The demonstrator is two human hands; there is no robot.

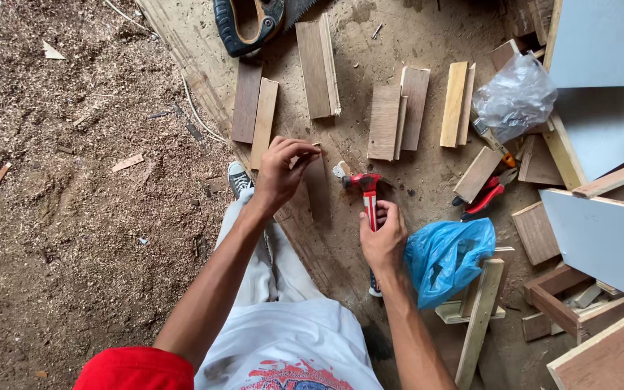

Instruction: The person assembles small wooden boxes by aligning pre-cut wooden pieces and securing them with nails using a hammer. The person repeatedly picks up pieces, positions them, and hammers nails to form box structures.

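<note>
While the left hand (pixel 281 173) pinches the top edge of a small upright wood piece (pixel 317 186) with fingers closed on it, the right hand (pixel 383 238) grips a red-handled hammer (pixel 367 193), its head just beside that piece. Both stand on a dusty board (pixel 370 43) among other wood offcuts (pixel 396 110). A blue plastic bag (pixel 445 256) lies near the right wrist.

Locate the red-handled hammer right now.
Head view, centre: the red-handled hammer is in the right hand, head beside the upright wooden piece the left hand steadies.
</note>
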